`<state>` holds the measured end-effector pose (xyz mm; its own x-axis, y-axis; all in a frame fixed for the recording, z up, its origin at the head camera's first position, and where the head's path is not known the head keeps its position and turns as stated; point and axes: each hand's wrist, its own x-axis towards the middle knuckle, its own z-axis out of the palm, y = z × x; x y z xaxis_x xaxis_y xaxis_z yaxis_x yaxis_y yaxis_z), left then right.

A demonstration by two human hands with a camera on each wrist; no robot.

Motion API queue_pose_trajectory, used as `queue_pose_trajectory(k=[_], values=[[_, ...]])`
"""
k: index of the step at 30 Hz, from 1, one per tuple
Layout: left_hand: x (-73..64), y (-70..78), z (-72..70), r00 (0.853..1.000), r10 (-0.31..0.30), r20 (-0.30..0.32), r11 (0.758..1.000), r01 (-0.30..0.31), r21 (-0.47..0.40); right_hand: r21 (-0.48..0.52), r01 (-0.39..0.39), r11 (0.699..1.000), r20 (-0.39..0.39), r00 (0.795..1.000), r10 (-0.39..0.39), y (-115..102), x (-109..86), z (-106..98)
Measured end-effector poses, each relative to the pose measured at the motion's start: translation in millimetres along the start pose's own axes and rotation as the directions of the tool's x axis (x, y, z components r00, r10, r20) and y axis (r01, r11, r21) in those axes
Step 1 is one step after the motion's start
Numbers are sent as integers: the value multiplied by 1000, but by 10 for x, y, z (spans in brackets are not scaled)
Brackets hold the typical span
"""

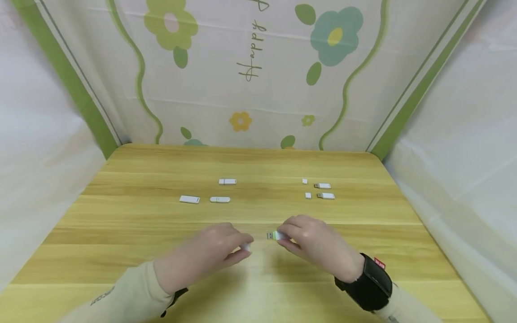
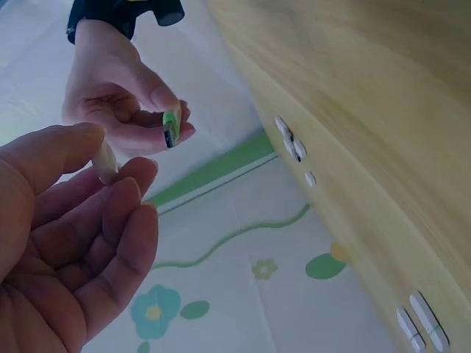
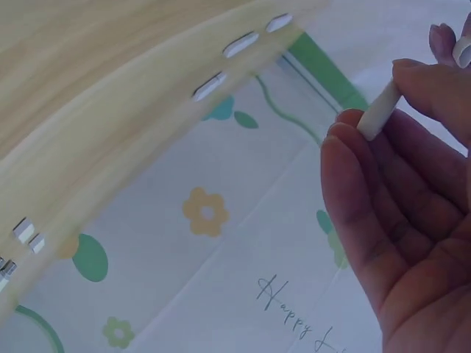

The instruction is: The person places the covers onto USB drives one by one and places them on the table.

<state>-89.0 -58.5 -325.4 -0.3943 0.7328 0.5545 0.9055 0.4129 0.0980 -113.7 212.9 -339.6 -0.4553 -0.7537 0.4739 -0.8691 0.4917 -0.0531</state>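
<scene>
My right hand (image 1: 311, 240) pinches a white USB stick (image 1: 278, 235) with a green band, its bare metal plug pointing left. In the left wrist view that plug (image 2: 170, 138) and the green band (image 2: 173, 118) show clearly. The left hand (image 1: 210, 251) holds a small white cap (image 2: 105, 163) between thumb and fingertips. A short gap separates cap and plug. Both hands are raised over the near middle of the wooden table (image 1: 258, 296). In the right wrist view the white body of the stick (image 3: 380, 110) lies between thumb and fingers.
Beyond the left hand lie three closed white USB sticks (image 1: 220, 199). Past the right hand are two uncapped sticks (image 1: 326, 196), each with a small white cap (image 1: 308, 195) to its left. A flower-printed cloth (image 1: 250, 103) hangs behind the table.
</scene>
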Motion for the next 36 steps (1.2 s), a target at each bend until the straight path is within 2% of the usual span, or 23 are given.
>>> queue_pose_trajectory(k=[7, 16, 28, 36], values=[[-31, 33, 77, 1000, 18, 6, 1000, -18, -9, 9, 54, 999, -38, 998, -54, -106, -85, 45], [-81, 44, 182, 999, 34, 5, 999, -34, 5, 64, 38, 997, -45, 998, -36, -135, -120, 112], [-129, 61, 262, 999, -26, 18, 999, 26, 23, 82, 34, 996, -61, 998, -29, -150, -97, 188], [-133, 7, 271, 997, -67, -34, 997, 68, 29, 81, 51, 995, -79, 996, -44, -169, -53, 205]])
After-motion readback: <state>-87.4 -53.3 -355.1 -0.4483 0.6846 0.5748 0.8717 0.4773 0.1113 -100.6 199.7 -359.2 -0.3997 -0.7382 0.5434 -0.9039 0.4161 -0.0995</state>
